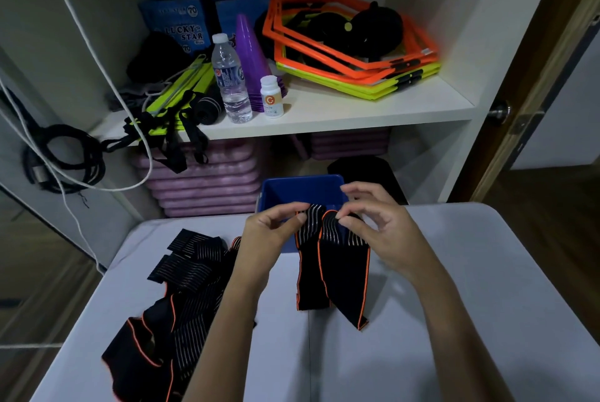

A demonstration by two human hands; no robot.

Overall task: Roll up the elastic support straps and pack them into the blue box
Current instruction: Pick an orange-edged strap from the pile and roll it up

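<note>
A black elastic strap (337, 275) with orange edging and white ribs hangs folded over the white table (454, 288), its ends touching the tabletop. My left hand (269, 236) pinches its top left part and my right hand (380, 226) pinches its top right part. Just behind my hands the open blue box (302, 189) sits at the table's far edge. A pile of several more black straps (172, 297) lies on the left of the table.
A white shelf (324, 112) behind holds a water bottle (230, 80), a small white bottle (271, 97), a purple cone (248, 47), orange and yellow hexagon frames (350, 47) and blue packets (178, 23). Cables (61, 154) hang left. A door (535, 93) stands right.
</note>
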